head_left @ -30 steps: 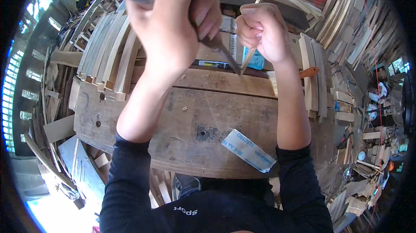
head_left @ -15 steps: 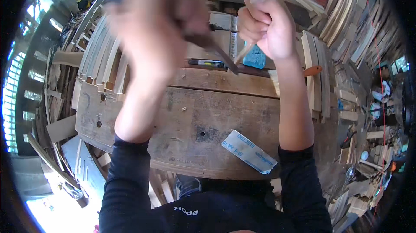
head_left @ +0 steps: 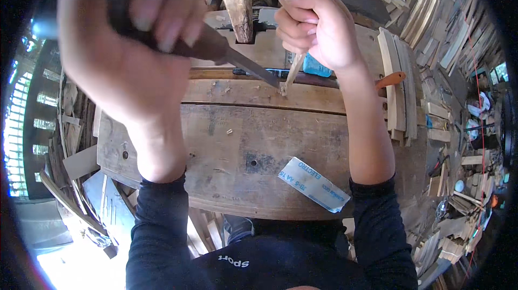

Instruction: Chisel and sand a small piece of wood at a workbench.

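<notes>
My left hand (head_left: 127,47), large and blurred at the upper left, is closed round the dark handle of a flat-bladed cutting tool (head_left: 251,66), which angles down to the right. Its tip is at the lower end of a thin pale wooden stick (head_left: 291,78), where small curls of wood show. My right hand (head_left: 318,28) is curled closed around that stick, which stands slanted on the workbench (head_left: 216,133). Behind them lie a dark marker-like tube (head_left: 253,72) and a blue object (head_left: 317,65). An orange handle (head_left: 390,80) shows beside my right forearm.
A printed silver strip (head_left: 313,183) lies at the front right of the bench. A rough wooden post (head_left: 234,4) rises at the back. Wooden strips (head_left: 395,90) are stacked at the bench's right side, with more timber (head_left: 431,9) piled around the workshop.
My left hand has moved leftward with the tool, whose blade lies at a flatter slant, uncovering the post. My right hand has shifted slightly upward and left. Shavings show at the stick's lower end.
</notes>
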`<state>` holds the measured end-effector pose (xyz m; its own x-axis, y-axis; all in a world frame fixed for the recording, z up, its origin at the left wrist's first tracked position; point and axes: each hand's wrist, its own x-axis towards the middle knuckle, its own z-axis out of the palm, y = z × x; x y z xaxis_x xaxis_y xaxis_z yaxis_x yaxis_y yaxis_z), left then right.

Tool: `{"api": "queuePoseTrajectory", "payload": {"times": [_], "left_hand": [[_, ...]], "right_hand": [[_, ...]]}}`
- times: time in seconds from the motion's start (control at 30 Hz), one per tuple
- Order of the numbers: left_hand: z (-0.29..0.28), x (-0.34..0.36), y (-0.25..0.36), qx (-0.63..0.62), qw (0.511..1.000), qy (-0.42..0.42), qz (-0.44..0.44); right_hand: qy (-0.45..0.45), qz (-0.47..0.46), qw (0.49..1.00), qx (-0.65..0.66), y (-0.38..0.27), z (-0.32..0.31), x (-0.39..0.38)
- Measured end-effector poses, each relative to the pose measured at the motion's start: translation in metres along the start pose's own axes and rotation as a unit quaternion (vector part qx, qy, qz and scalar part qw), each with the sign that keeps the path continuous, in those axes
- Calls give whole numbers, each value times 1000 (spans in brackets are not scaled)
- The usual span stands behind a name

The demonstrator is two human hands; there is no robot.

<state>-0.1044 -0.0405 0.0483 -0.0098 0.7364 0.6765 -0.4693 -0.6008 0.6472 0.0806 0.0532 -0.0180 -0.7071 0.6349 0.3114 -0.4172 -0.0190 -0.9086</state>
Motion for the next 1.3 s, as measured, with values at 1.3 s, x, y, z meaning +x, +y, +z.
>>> {"api": "queuePoseTrajectory", "payload": {"times": [1.3], "left_hand": [[7,2,-42,61,997,30,-20]], "right_hand": [[73,-11,997,-35,1,3,-4]]}}
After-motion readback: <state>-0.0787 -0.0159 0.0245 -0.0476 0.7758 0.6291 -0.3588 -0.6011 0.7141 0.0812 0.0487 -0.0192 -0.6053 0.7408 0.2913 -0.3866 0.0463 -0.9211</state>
